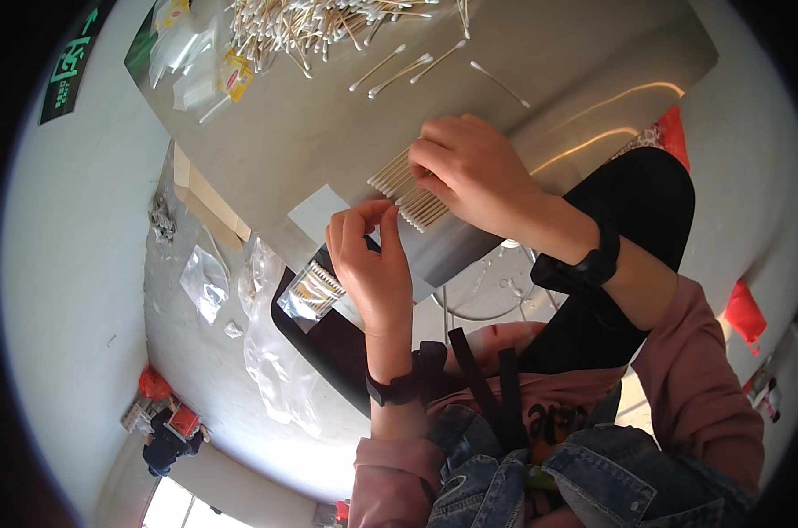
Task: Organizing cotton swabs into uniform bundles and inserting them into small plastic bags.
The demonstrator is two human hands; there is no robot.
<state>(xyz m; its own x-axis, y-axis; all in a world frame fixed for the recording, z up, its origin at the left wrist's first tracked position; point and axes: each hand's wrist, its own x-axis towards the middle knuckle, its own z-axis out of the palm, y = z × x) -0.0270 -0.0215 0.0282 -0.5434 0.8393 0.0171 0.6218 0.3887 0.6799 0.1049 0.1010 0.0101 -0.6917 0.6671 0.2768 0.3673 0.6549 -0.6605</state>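
A neat row of cotton swabs (424, 212) lies side by side on the metal table (267, 145), their white tips toward my left hand. Over the row my right hand (474, 167) is closed, its curled fingers pinching at the swabs; the exact grip is partly hidden. My left hand (370, 255) is closed too, thumb and forefinger pinched at the tip of a swab at the row's left end. Beside my left wrist is a clear packet of swabs (313, 289). Under the left fingers lies a pale flat card or sheet (318, 212).
A large heap of loose swabs (315, 26) covers the table's far side, with a few strays (500, 84) nearer. Clear bags with yellow labels (232, 75) lie at the far left. Plastic wrapping (280, 370) is on the floor. Another person (166, 444) is at the lower left.
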